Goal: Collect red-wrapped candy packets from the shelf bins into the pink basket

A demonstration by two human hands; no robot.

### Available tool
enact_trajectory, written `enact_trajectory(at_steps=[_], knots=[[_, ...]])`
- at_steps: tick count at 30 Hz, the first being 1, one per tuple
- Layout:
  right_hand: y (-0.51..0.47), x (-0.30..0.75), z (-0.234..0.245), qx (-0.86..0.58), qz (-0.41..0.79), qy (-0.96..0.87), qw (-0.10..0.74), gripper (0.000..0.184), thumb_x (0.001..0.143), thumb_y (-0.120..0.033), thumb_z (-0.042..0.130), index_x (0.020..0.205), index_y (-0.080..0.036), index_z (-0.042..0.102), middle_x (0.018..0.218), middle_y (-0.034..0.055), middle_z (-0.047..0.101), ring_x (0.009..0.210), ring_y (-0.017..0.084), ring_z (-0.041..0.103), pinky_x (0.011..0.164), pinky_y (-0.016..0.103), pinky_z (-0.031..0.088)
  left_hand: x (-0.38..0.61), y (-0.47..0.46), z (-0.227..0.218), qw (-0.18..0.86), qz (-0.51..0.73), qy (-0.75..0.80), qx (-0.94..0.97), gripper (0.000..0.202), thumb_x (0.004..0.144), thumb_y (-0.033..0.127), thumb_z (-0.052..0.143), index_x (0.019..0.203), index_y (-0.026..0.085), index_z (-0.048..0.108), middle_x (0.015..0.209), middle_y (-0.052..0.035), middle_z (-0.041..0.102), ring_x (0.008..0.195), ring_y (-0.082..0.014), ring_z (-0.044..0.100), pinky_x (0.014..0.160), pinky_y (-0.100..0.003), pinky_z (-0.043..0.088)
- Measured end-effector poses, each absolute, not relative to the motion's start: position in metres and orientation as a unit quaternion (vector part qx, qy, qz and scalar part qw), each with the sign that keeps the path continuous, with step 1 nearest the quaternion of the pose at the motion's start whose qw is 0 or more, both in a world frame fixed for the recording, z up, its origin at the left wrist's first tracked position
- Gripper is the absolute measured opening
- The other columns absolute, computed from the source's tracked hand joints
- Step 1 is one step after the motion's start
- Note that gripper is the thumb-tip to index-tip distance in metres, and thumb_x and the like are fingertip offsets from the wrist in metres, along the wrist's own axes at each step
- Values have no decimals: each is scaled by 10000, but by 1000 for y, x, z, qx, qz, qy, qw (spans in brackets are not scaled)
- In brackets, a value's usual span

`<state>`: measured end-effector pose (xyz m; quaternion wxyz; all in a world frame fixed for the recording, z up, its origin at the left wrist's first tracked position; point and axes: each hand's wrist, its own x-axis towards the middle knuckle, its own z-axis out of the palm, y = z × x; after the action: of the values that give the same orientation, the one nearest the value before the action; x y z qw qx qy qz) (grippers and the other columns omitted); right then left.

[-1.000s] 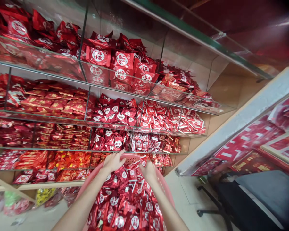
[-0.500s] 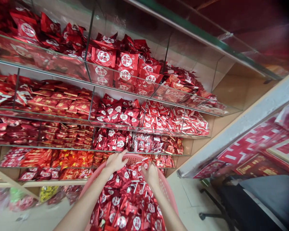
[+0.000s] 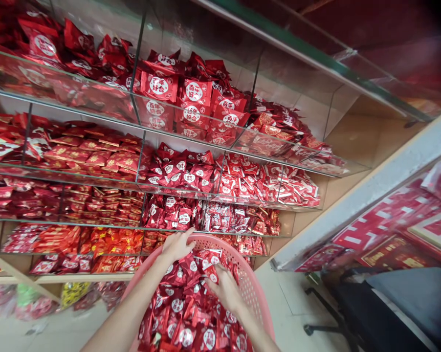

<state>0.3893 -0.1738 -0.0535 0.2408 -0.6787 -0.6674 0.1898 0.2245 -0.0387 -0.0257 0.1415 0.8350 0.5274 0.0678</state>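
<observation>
A pink plastic basket (image 3: 256, 288) with a perforated wall stands low in front of me, heaped with small red candy packets (image 3: 187, 337) bearing white round labels. My left hand (image 3: 177, 246) is closed on the basket's far rim, its fingertips near the shelf front. Inside the basket, my right hand (image 3: 226, 288) lies over the packets at the right side, thumb and fingers apart. Its fingertips touch the packets near the far wall; some of the fingers are hidden from view.
Glass-fronted shelves (image 3: 191, 134) with compartments of red packets rise ahead. Bagged sweets (image 3: 75, 294) sit beneath the lowest shelf at left. A black wheeled chair (image 3: 396, 313) stands at right, beside red printed goods (image 3: 382, 220).
My right hand has moved down and slightly left, deeper into the basket, and let go of the packet it held near the rim. The left hand stays on the rim.
</observation>
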Motion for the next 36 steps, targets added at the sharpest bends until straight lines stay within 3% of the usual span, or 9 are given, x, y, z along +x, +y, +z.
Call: enact_trajectory(at_steps=[4,9,12,19,27,31,36], knots=[[-178,388,-56,-661,186,-691,226,257,785,-303,417,975,-200,558,1007,73,576,939,193,528,791,267,383,225,-39,-25,148,65,536,829,546,746,527,285,1242,299,305,986,-49,614,916,-206,548,756,-318,388],[-176,397,-48,-708,146,-638,263,340,804,-362,377,1025,-157,534,1094,119,527,1051,213,456,850,280,341,225,-39,-25,137,70,527,836,555,748,532,269,1248,293,297,975,-60,618,902,-215,554,735,-325,396],[-174,404,-39,-733,123,-612,271,345,803,-396,360,946,-159,565,1010,118,563,973,225,496,805,288,357,225,-39,-24,141,64,529,835,553,749,531,270,1250,297,289,974,-55,618,898,-211,555,735,-322,395],[-178,416,-42,-738,137,-610,254,433,727,-388,489,1128,-228,465,992,65,581,937,219,517,761,271,369,225,-40,-23,145,62,530,833,553,747,530,278,1249,298,289,988,-48,614,913,-205,549,744,-313,391],[-181,416,-45,-692,152,-680,188,424,698,-383,545,1097,-254,485,1076,60,533,1017,224,465,819,295,350,224,-40,-24,129,68,527,837,562,748,534,267,1257,296,278,940,-46,629,886,-200,560,727,-302,396],[-168,416,-14,-663,100,-710,216,372,731,-368,508,1080,-240,489,1082,56,517,1017,210,449,826,304,348,224,-39,-27,120,71,523,841,556,749,526,267,1255,297,281,893,-49,638,850,-206,568,707,-313,402],[-122,427,74,-603,-14,-741,294,293,779,-333,452,1037,-202,496,902,47,547,853,170,491,763,282,367,224,-38,-30,125,82,527,836,541,744,514,291,1241,302,304,938,-56,629,878,-211,561,720,-318,400]])
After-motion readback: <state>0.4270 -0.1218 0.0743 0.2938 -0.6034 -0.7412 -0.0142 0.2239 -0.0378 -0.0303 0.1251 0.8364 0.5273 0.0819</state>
